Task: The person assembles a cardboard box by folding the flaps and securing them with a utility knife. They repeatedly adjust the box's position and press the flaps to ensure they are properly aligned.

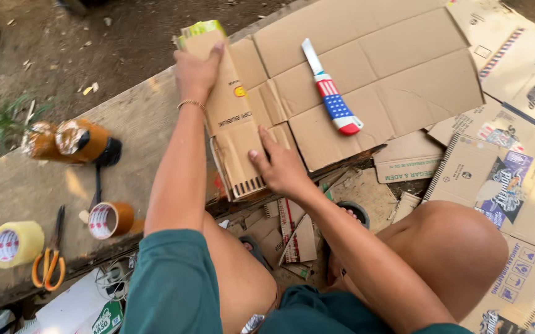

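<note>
The left hand (197, 69) grips the top of a folded cardboard piece (233, 117) lying on the wooden board (45, 179). The right hand (281, 166) presses flat on its bottom end, fingers spread. A knife (332, 93) lies near on flat cardboard (397, 68), and tape rolls (110, 219) and scissors (50, 260) sit farther left.

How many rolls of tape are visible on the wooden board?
3: a yellow roll at the board's near left edge, a brown roll beside the orange-handled scissors, and a brown roll in a dispenser farther back. Others may be hidden.

single head cam, looks steeply down and forward over knees at plank (51, 179) and cardboard (391, 74), close range, arm's reach. no second view.
</note>
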Available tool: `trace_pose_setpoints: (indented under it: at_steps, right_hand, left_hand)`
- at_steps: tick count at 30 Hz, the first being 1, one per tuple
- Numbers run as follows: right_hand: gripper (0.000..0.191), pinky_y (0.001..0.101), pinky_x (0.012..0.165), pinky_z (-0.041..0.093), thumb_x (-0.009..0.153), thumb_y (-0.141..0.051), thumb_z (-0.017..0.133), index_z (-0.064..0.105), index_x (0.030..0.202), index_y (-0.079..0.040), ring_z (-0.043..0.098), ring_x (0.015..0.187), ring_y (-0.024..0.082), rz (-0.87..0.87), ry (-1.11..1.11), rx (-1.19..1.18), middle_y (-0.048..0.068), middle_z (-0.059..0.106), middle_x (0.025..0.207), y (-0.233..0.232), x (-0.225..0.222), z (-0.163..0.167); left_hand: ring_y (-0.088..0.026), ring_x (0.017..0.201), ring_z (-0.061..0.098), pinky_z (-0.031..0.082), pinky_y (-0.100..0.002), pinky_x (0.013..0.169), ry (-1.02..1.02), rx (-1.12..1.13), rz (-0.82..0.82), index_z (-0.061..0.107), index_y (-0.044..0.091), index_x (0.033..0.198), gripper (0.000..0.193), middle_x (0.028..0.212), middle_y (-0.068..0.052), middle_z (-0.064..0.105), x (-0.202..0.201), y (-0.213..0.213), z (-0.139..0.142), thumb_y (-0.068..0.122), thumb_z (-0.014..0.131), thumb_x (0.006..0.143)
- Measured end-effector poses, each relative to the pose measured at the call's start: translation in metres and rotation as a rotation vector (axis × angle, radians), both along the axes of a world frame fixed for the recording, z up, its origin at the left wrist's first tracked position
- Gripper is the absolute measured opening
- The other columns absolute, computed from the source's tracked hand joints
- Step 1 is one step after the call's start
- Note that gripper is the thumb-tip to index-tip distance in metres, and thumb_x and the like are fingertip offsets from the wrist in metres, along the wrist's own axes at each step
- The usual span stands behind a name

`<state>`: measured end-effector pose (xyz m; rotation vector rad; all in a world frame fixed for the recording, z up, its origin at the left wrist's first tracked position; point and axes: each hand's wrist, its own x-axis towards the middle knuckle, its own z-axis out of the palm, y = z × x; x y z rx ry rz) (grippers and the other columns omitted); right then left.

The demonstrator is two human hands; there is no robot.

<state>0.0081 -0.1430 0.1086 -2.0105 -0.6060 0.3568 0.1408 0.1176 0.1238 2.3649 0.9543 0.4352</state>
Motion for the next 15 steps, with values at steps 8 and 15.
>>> trace_pose_setpoints:
  at_steps: [8, 15]
  right_hand:
    - [0.066, 0.0412, 0.11, 0.045, 0.093, -0.029, 0.059, 0.044, 0.148, 0.003, 0.059, 0.13, 0.039, -0.04, 0.035, 0.096, 0.027, 0.059, 0.14, 0.023, 0.028, -0.022]
    - [0.058, 0.0438, 0.105, 0.047, 0.102, -0.041, 0.055, 0.051, 0.146, -0.004, 0.061, 0.125, 0.039, -0.159, 0.031, 0.134, 0.025, 0.063, 0.134, 0.129, 0.148, -0.013]
  left_hand:
    - [-0.038, 0.12, 0.066, 0.051, -0.042, 0.104, -0.085, -0.082, -0.069, 0.041, -0.008, 0.144, 0.1, 0.128, -0.024, 0.069, -0.01, 0.0, -0.007, 0.059, 0.077, 0.079]
    - [-0.043, 0.13, 0.057, 0.046, -0.044, 0.109, -0.234, -0.066, -0.121, 0.025, -0.014, 0.151, 0.11, 0.139, -0.032, 0.057, -0.005, 0.019, -0.03, 0.053, 0.077, 0.082]
